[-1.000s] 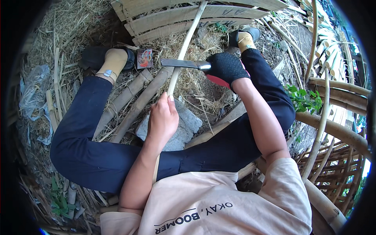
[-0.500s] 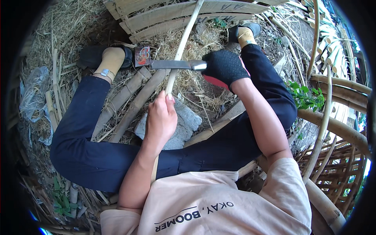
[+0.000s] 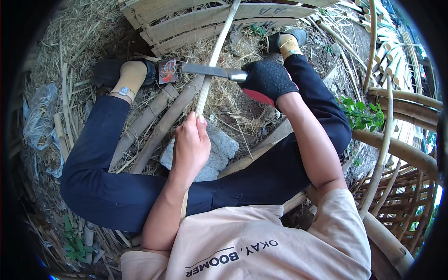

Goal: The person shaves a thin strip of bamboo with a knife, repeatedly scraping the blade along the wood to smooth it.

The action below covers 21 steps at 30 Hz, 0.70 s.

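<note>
My bare left hand (image 3: pixel 192 144) is closed round a long pale bamboo strip (image 3: pixel 218 49). The strip runs up and away past the top of the picture, and its near end passes under my left forearm. My right hand (image 3: pixel 268 84), in a black and red glove, grips the handle of a large knife (image 3: pixel 205 70). The knife's flat blade points left and lies across the strip, a short way beyond my left fingers. Beneath the left hand, a grey stone (image 3: pixel 217 151) sits on the ground between my legs.
A slatted wooden crate (image 3: pixel 196 35) stands at the far side. Bamboo poles (image 3: pixel 163 123) lie by my left leg, and a small printed packet (image 3: pixel 168 71) is near my left foot. At right are cut bamboo (image 3: pixel 394 60), a woven basket (image 3: pixel 401 200) and a green plant (image 3: pixel 361 114).
The knife and my right hand have shifted slightly, with the blade now a little farther along the strip, away from my left hand. My left hand keeps its hold.
</note>
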{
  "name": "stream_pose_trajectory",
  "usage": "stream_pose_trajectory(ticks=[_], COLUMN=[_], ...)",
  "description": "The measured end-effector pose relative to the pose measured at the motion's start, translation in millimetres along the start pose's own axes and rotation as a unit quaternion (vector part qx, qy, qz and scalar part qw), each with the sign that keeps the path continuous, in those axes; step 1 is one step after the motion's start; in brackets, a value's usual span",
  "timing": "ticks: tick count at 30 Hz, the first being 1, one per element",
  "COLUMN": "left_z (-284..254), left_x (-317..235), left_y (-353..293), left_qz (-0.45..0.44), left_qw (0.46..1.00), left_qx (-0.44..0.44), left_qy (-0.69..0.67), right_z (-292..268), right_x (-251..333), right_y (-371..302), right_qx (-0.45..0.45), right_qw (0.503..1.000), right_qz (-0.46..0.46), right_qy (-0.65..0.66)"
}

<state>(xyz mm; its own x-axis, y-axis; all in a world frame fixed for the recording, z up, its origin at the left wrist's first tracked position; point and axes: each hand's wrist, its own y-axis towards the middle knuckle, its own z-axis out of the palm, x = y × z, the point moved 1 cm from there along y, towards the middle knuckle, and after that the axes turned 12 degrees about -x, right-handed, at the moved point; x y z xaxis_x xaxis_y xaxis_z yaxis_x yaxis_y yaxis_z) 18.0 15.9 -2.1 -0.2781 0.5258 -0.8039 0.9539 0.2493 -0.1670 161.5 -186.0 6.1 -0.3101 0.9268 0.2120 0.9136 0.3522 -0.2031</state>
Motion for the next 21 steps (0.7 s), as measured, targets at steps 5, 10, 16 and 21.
stream_pose_trajectory(ticks=[5, 10, 16, 21], left_z=[9, -1, 4, 2], left_x=[7, 1, 1, 4], left_y=[-2, -6, -2, -6], left_qz=[0.039, -0.012, -0.007, -0.001], left_qw=[0.999, 1.000, 1.000, 0.999], left_qx=[-0.024, 0.019, 0.015, 0.014], left_qy=[0.010, 0.008, 0.022, 0.044], right_z=[6, -4, 5, -5], right_x=[-9, 6, -17, 1], right_y=[9, -4, 10, 4], right_qx=[-0.017, 0.005, -0.022, 0.025], right_qw=[0.998, 1.000, 0.998, 1.000], right_qz=[0.051, -0.006, 0.059, 0.002], right_qy=[0.012, 0.015, 0.016, 0.012])
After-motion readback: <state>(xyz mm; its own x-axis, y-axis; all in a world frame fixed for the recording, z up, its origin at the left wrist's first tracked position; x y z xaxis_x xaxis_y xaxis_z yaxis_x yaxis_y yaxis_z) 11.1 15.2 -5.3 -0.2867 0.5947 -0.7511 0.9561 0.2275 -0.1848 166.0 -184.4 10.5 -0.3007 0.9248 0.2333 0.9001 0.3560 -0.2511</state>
